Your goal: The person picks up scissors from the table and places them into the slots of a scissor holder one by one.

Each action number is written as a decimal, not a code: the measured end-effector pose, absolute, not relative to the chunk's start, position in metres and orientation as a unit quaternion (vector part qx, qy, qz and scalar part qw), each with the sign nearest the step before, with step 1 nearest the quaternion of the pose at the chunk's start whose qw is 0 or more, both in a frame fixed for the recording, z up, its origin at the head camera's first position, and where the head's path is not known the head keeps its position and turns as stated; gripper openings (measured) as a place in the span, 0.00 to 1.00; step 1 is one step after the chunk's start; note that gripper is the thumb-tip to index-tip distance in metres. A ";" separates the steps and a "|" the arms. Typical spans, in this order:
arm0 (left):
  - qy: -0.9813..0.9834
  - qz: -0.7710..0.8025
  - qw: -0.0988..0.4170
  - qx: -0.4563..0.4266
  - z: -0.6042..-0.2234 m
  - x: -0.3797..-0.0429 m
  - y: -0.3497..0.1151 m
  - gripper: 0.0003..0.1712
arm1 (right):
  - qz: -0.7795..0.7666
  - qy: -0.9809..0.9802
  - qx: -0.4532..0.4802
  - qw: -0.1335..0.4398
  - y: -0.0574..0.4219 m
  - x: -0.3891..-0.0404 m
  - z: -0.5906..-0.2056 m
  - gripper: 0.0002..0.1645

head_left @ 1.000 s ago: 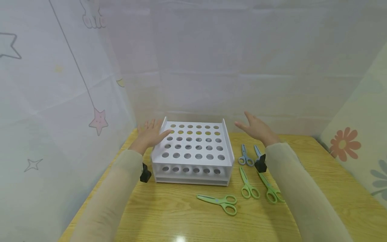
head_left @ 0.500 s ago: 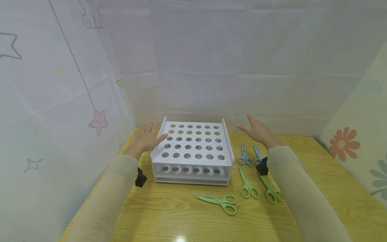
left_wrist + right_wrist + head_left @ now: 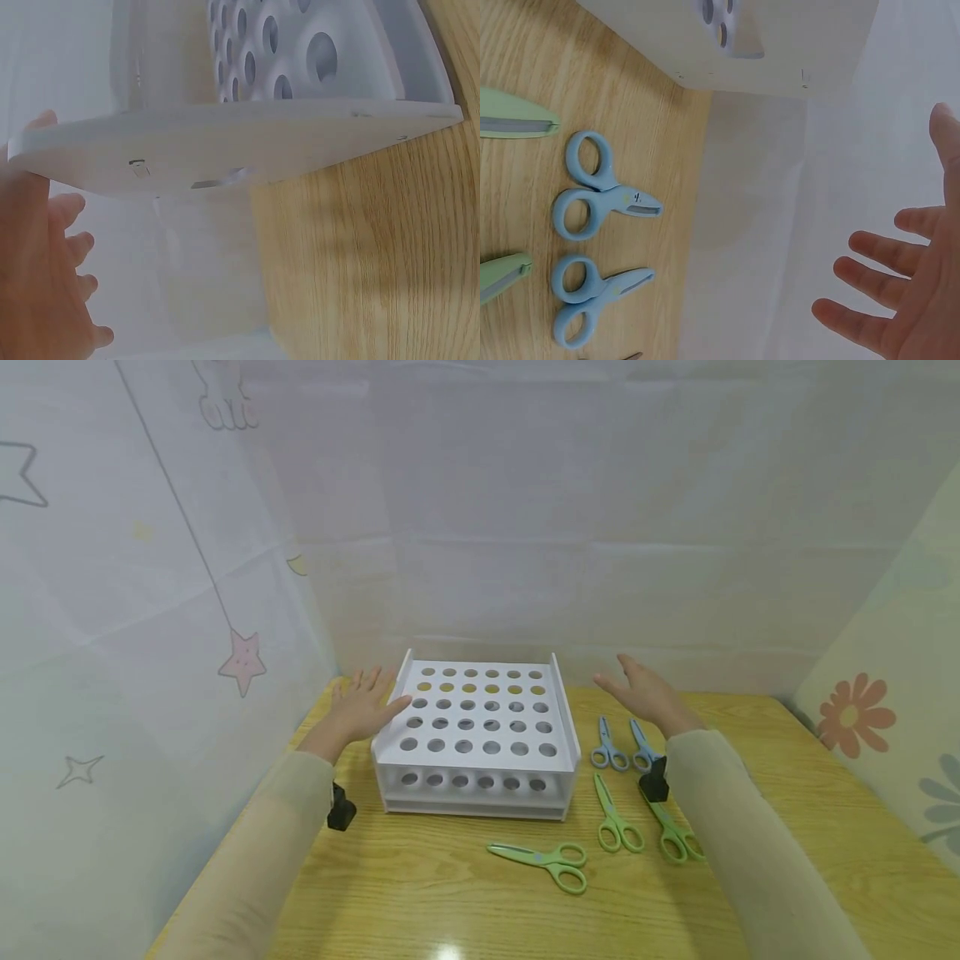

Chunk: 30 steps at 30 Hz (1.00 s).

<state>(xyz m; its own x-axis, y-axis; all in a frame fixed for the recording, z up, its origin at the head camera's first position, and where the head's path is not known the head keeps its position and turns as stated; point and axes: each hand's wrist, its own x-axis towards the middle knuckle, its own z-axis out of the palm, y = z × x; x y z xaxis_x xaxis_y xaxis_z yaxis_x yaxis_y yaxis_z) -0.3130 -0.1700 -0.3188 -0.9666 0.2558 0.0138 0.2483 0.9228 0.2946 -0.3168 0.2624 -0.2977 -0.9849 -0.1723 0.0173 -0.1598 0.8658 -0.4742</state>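
I see a white rack (image 3: 479,715) sitting on the counter (image 3: 408,906) between a person's left grip (image 3: 356,714) and right grip (image 3: 651,697), both bare hands. The rack is up toward the far edge, closer to the left edge than the right one. It looks about as deep as it is wide, so it has no clear long way. Its two side walls run from the person's side toward the far edge.

The left grip is the nearer one. It is up by the rack's far left corner, fingers spread, with nothing in it. Its thumb shows past the end of the left wall (image 3: 255,135); I can't tell if they touch.

The right grip has its fingers spread too, and it is holding nothing. The rack lies to its left, with a plain gap between it and the right wall (image 3: 802,37).

Two blue scissors (image 3: 621,199) lie right of the rack, tips toward the far edge. Two green scissors (image 3: 611,812) lie closer to the person, tips that way too. One more green pair (image 3: 537,858) lies in front of the rack, tips toward the left edge.
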 end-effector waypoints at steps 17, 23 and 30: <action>0.976 0.152 -0.021 0.156 -0.330 -0.312 -0.180 0.32 | -0.255 0.963 -0.081 0.017 0.275 -0.317 -0.325 0.55; 0.975 0.154 -0.029 0.156 -0.332 -0.312 -0.180 0.31 | -0.253 0.964 -0.082 0.020 0.280 -0.315 -0.336 0.57; 0.975 0.155 -0.030 0.155 -0.335 -0.311 -0.181 0.31 | -0.274 0.958 -0.088 0.017 0.283 -0.314 -0.347 0.55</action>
<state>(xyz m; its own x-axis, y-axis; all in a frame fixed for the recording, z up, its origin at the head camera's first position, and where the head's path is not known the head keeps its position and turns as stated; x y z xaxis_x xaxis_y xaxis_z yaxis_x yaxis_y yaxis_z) -0.3114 -0.1809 -0.3345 -0.9505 0.2923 0.1055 0.3106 0.9044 0.2924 -0.3137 0.2830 -0.3466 -0.9841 -0.1770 0.0156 -0.1585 0.8348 -0.5273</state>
